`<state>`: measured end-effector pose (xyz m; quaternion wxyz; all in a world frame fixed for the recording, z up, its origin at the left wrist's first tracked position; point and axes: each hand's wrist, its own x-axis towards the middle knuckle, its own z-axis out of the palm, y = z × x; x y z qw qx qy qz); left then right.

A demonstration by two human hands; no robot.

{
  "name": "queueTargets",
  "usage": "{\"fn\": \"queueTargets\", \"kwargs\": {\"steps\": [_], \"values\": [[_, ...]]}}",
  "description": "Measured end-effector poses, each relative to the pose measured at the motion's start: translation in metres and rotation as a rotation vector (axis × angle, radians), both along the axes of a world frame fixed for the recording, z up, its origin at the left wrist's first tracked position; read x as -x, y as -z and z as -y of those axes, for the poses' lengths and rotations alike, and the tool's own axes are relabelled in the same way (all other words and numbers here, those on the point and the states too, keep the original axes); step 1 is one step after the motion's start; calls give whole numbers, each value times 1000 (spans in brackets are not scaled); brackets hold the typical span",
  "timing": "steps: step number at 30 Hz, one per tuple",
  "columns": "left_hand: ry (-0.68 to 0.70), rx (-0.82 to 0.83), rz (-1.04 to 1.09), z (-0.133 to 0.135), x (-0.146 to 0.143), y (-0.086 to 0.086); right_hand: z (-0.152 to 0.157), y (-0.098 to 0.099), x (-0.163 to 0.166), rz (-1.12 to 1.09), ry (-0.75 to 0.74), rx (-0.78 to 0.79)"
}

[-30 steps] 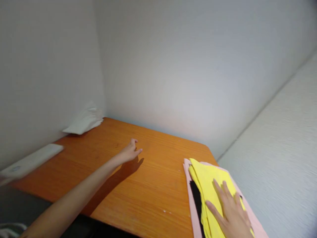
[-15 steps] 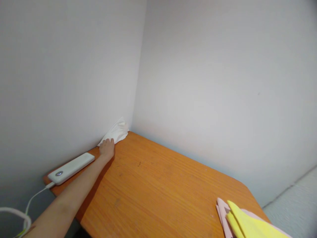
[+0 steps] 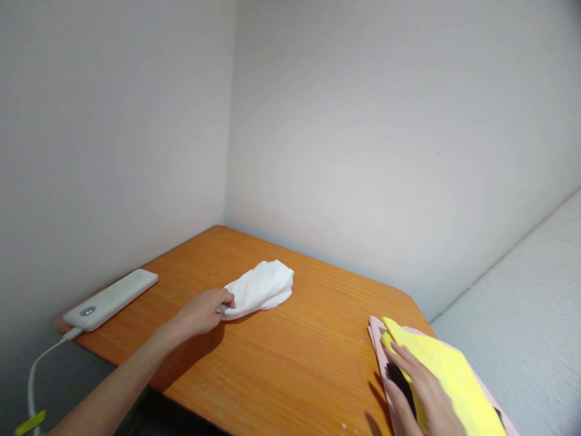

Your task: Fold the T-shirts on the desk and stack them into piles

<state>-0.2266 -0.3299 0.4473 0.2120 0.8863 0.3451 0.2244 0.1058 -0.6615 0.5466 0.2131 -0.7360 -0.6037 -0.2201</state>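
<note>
Pinched in my left hand (image 3: pixel 209 310) is the near end of a crumpled white cloth (image 3: pixel 261 287), lying low over the middle of the wooden table. My right hand (image 3: pixel 424 393) is at the lower right, over a folded yellow cloth (image 3: pixel 447 369). Its fingers are apart, with the fingertips by the yellow fold; whether they touch it I cannot tell. Under the yellow cloth lies a pink cloth (image 3: pixel 377 339), and something black (image 3: pixel 399 383) shows between the layers.
A white power bank (image 3: pixel 113 300) lies on the table (image 3: pixel 290 357) at the left, with a white cable (image 3: pixel 32 375) hanging off the edge. Grey-white walls (image 3: pixel 345 133) meet behind the table's far corner. A rough pale surface (image 3: pixel 521 315) borders the right side.
My left hand has pulled the white cloth from the far corner beside the wall toward the table's middle. My right hand has come into view at the yellow cloth. The view has shifted rightward.
</note>
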Motion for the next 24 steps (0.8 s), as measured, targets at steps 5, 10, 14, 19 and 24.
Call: {"fn": "queueTargets", "kwargs": {"steps": [5, 10, 14, 19, 24], "values": [[-86, -213, 155, 45, -6, -12, -49, 43, 63, -251, -67, 60], [255, -17, 281, 136, -35, -8, -59, 76, 91, -427, -81, 122], [279, 33, 294, 166, -47, 6, -50, 81, 98, -449, -58, 42], [259, 136, 401, 162, -53, 10, -34, 78, 109, -491, 33, -89], [267, 626, 676, 173, -63, 9, -28, 72, 139, -572, -14, 61]]}}
